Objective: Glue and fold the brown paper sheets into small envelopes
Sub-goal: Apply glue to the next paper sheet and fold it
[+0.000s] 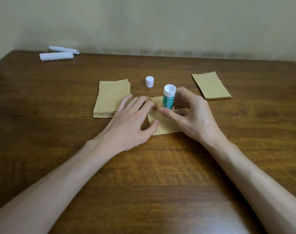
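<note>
Left hand flat, fingers straight, pressing sheet. Right hand pinches glue stick, axis upright at sheet's far edge; cap beyond.

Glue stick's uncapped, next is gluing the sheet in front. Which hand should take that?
Right. The right hand curls round the glue stick, thumb at its base. The left hand lies flat on the brown sheet, well placed to pin it.
</note>
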